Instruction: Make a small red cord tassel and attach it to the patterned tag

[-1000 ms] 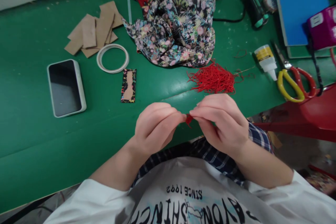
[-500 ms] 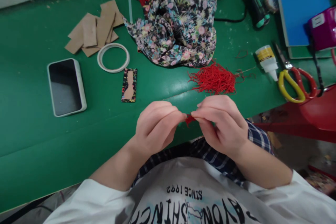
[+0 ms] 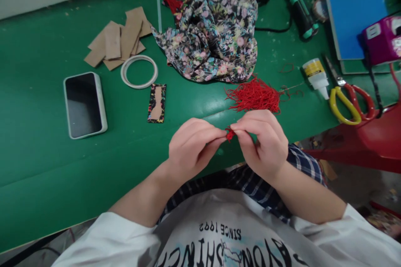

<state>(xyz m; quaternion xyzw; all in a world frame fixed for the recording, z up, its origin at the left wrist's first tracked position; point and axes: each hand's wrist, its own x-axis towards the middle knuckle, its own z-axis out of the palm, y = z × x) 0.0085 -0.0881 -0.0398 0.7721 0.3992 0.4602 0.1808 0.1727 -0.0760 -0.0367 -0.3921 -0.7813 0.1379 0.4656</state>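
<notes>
Between my fingertips is a small piece of red thread (image 3: 230, 134), bunched like a little knot or loop. My left hand (image 3: 196, 144) pinches it from the left, and my right hand (image 3: 263, 142) pinches it from the right. Both hands hover just over the near edge of the green table (image 3: 40, 167). Just beyond my right hand lies a loose bundle of red threads (image 3: 255, 96). A small card strip wrapped in floral fabric (image 3: 157, 103) rests beyond my left hand.
Crumpled floral fabric (image 3: 219, 37) lies at the back centre. To the left are a phone (image 3: 84, 104), a tape roll (image 3: 124, 71) and cardboard pieces (image 3: 112, 41). On the right are a glue bottle (image 3: 316, 77), scissors (image 3: 346, 104) and a purple box-like object (image 3: 380, 41).
Both hands have risen slightly and drawn a little closer together. The red thread between the fingertips now looks more bunched. The whole view has shifted a little.
</notes>
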